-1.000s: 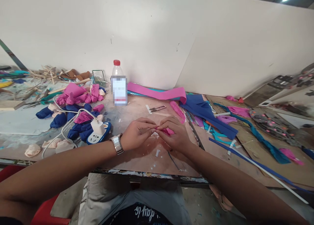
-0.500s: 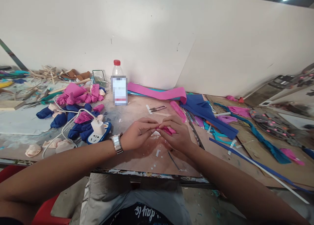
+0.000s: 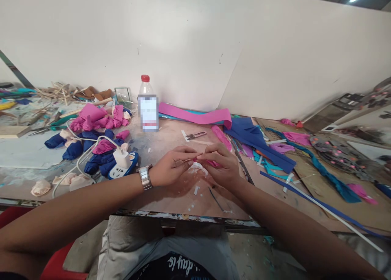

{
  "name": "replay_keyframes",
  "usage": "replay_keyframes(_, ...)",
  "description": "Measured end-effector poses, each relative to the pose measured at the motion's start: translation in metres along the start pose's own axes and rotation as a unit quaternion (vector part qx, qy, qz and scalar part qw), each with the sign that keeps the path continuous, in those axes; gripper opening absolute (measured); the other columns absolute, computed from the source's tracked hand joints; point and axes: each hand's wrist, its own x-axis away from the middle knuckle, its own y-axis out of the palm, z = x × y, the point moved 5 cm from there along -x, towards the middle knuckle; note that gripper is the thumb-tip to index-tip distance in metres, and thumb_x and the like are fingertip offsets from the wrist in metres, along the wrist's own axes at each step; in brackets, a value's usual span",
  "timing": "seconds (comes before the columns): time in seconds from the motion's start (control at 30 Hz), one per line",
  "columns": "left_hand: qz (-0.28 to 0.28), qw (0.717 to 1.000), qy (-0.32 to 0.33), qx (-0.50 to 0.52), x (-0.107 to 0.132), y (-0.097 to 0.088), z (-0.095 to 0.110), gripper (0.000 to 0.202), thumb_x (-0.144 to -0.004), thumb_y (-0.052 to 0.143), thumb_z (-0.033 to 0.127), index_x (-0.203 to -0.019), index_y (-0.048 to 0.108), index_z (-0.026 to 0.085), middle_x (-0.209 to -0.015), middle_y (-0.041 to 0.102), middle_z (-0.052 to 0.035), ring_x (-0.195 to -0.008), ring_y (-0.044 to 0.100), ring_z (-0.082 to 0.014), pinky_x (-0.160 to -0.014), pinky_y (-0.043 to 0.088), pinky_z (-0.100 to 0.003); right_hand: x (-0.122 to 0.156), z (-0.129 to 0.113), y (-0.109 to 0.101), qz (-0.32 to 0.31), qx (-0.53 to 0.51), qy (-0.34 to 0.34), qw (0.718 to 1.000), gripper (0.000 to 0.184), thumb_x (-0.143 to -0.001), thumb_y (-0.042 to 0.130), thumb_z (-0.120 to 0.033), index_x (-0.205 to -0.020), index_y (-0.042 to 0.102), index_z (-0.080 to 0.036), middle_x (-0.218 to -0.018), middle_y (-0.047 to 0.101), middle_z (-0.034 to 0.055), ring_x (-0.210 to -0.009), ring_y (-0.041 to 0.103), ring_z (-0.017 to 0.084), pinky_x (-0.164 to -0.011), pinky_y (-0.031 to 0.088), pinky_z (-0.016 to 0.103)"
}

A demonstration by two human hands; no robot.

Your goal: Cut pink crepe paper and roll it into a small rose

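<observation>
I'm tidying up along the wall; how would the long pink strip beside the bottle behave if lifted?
The long pink strip is probably flexible, since it bows along its length and bends at its right end. It looks thin and flat, so it's likely light.

Pink piece [image 3: 213, 164] largely hidden behind the hands [image 3: 171, 166] [image 3: 223, 166]

Open surface [image 3: 166, 137] stretches between a red-capped bottle [image 3: 148, 109] and the left hand [image 3: 172, 168], with small snips [image 3: 196, 135] lying farther right. A socket block [image 3: 117, 172] and looping white cable [image 3: 99, 138] obstruct passage at left, while blue fabric [image 3: 258, 140] crowds the way beyond the right hand [image 3: 224, 168]. Low paper scraps [image 3: 196, 190] dot the open near side.
</observation>
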Motion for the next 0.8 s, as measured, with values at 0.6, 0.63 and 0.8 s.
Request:
replay_keyframes(0.6, 0.003, 0.983, -0.094, 0.156, 0.002, 0.006, -0.01, 0.04, -0.098, 0.062, 0.037, -0.135, 0.065, 0.024, -0.143, 0.06, -0.0124, -0.129, 0.059, -0.026, -0.099, 0.053, -0.039, -0.002, -0.004, 0.002, -0.003, -0.004, 0.005, 1.0, 0.007, -0.093, 0.068, -0.019, -0.091, 0.071, -0.024, -0.093, 0.07, 0.0054, -0.089, 0.068, 0.021, -0.081, 0.056, 0.038)
replay_keyframes(0.63, 0.008, 0.982, -0.099, 0.162, 0.002, 0.006, -0.012, 0.041, -0.097, 0.063, 0.038, -0.136, 0.064, 0.024, -0.14, 0.062, -0.0128, -0.126, 0.06, -0.0254, -0.098, 0.053, -0.038, -0.002, -0.004, 0.003, -0.006, -0.01, 0.006, 1.0, 0.006, -0.093, 0.068, -0.018, -0.091, 0.07, -0.024, -0.092, 0.071, 0.0051, -0.089, 0.069, 0.021, -0.081, 0.056, 0.038)
replay_keyframes(0.8, 0.032, 0.964, -0.175, 0.197, 0.003, 0.006, -0.023, 0.05, -0.092, 0.069, 0.04, -0.137, 0.059, 0.019, -0.108, 0.071, -0.0088, -0.097, 0.065, -0.0177, -0.087, 0.05, -0.032, -0.003, -0.007, 0.002, -0.001, -0.026, 0.015, 1.0, 0.004, -0.091, 0.072, -0.021, -0.093, 0.069, -0.023, -0.088, 0.073, 0.0041, -0.084, 0.069, 0.019, -0.079, 0.057, 0.036)
